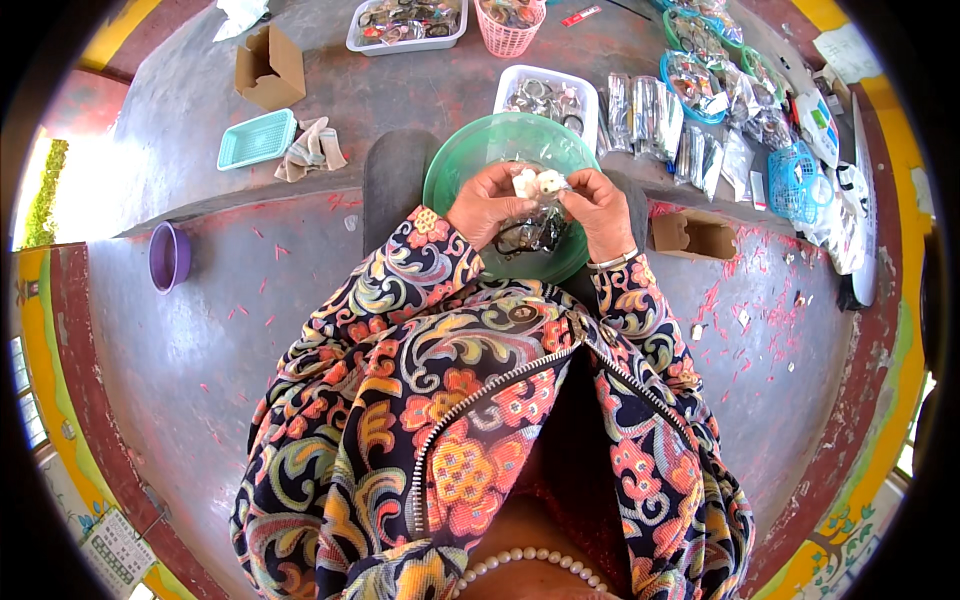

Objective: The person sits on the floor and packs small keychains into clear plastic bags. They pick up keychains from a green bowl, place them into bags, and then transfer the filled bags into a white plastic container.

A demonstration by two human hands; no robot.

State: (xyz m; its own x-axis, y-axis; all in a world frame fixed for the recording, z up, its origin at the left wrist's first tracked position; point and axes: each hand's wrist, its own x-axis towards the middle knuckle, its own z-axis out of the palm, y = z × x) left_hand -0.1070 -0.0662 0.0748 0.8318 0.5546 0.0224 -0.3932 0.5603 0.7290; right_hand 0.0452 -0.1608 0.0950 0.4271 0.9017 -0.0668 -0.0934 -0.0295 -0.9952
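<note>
Above a green plastic basin on my lap, both hands hold a small white fluffy piece with dark dots, like a little plush ornament. The fingers of my left hand are closed on its left side. On its right side, my right hand pinches it between thumb and fingers. Just below, a clear plastic bag with dark bands, possibly hair ties, lies in the basin. Whether the white piece is attached to something in the bag is hidden by my fingers.
Ahead on the grey ledge stand a white tray of small bands, a pink basket, a cardboard box, a teal tray and gloves. Packets crowd the right. A purple tub and open carton sit lower.
</note>
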